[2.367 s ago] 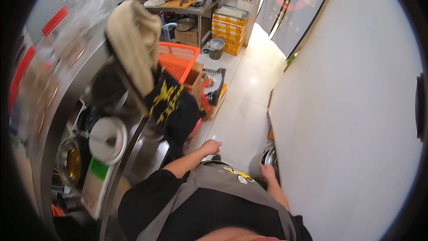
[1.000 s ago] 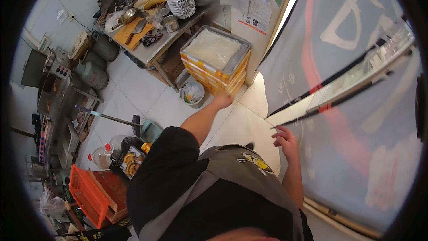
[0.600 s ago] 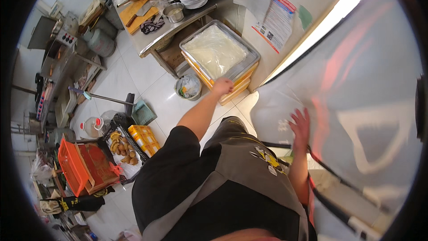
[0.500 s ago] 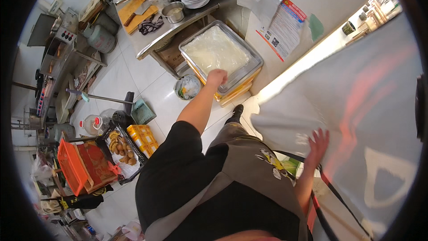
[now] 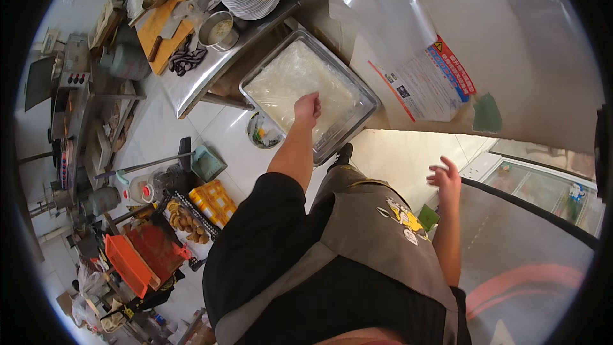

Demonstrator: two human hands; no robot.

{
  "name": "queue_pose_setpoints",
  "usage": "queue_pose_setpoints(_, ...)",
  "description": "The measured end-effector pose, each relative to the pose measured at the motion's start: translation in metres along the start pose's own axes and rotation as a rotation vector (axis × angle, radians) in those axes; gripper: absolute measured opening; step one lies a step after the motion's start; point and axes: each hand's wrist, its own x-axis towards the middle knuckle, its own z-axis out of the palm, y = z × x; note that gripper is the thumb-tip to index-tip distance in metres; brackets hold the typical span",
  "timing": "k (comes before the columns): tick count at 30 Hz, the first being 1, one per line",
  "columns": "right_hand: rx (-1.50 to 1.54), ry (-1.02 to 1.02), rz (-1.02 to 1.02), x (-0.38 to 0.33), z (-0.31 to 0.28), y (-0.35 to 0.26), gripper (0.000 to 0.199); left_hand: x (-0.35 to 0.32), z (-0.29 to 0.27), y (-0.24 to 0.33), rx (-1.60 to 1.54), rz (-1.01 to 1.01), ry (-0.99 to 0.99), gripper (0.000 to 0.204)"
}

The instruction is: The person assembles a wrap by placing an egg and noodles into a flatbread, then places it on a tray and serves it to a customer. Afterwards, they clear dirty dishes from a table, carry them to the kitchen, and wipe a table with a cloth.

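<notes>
My left hand (image 5: 308, 107) is closed in a fist over a rectangular metal tray (image 5: 368, 110). The pale, flat contents (image 5: 281, 76) of the tray lie under clear plastic film. Whether the fist pinches the film or anything else is hidden. Off to the right, my right hand (image 5: 446, 176) is raised with its fingers apart and nothing in it. Below and right of it spreads a grey sheet-like surface (image 5: 523, 249) with a red streak.
A metal worktable (image 5: 191, 92) at the upper left bears a pot (image 5: 218, 30), a knife on a cutting board (image 5: 167, 9) and stacked plates (image 5: 246, 0). A bowl (image 5: 265, 131) stands beside the tray. Dustpan (image 5: 207, 163), potato crate (image 5: 185, 220) and orange basket (image 5: 124, 262) are left; a glass-topped case (image 5: 549, 185) is right.
My right hand has come away from the grey sheet, which now sits lower, uncovering the doorway floor and glass-topped case. My view has shifted; my left fist stays over the tray.
</notes>
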Motion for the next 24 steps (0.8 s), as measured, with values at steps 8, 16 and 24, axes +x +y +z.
queue_pose_setpoints(8, -0.145, 0.046, 0.049, 0.072, -0.038, -0.015, 0.037, -0.029, -0.040, 0.019, 1.212, 0.225, 0.504, 0.033)
queue_pose_setpoints(16, -0.662, 0.345, 0.263, 0.082, -0.234, 0.176, 0.031, -0.070, 0.015, 0.015, 1.361, 0.992, 0.119, 0.036)
queue_pose_setpoints(24, -0.676, 0.210, 0.682, -0.059, -0.340, 0.273, 0.028, -0.108, 0.087, -0.003, 1.952, 0.356, 0.066, 0.050)
